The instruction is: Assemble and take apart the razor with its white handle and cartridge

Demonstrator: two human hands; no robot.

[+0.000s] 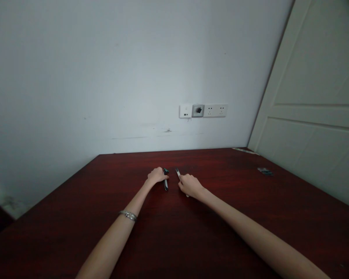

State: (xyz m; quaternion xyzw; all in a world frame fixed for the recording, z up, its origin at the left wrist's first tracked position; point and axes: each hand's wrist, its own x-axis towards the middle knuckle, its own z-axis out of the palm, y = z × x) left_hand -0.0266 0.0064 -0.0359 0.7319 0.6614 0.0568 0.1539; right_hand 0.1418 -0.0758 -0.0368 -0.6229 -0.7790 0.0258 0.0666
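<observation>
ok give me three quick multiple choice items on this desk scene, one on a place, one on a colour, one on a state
1. Where is the bracelet?
A. left wrist
B. right wrist
C. lying on the table

2. What colour is the table?
A. white
B. dark red-brown
C. green

3. What is the left hand doing?
A. raised in the air
B. resting on a dark small tool on the table
C. pressing the wall sockets

Answers:
1 A, the band sits on the left forearm near the wrist.
2 B, the wood shows deep reddish brown.
3 B, its fingers touch the tool, while the right hand holds a silvery one.
</observation>
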